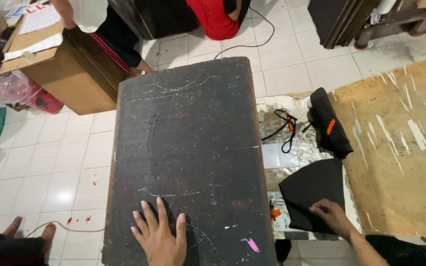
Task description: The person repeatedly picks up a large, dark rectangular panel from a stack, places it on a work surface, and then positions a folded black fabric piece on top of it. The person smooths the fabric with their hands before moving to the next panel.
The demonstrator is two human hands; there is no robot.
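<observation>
My left hand (159,236) lies flat, fingers spread, on the near part of a large scratched black board (188,143) that fills the middle of the view. My right hand (332,216) rests on a flat piece of black fabric (311,189) lying on a low surface to the right of the board; the fingers press or pinch its near edge. Whether they grip it is unclear.
A rolled black fabric piece with an orange tag (327,124) and a black cord (286,129) lie beyond the flat piece. A worn brown board (400,148) is at right. A cardboard box (50,64) and seated people (215,17) are at the far side, and someone's feet (30,231) at lower left.
</observation>
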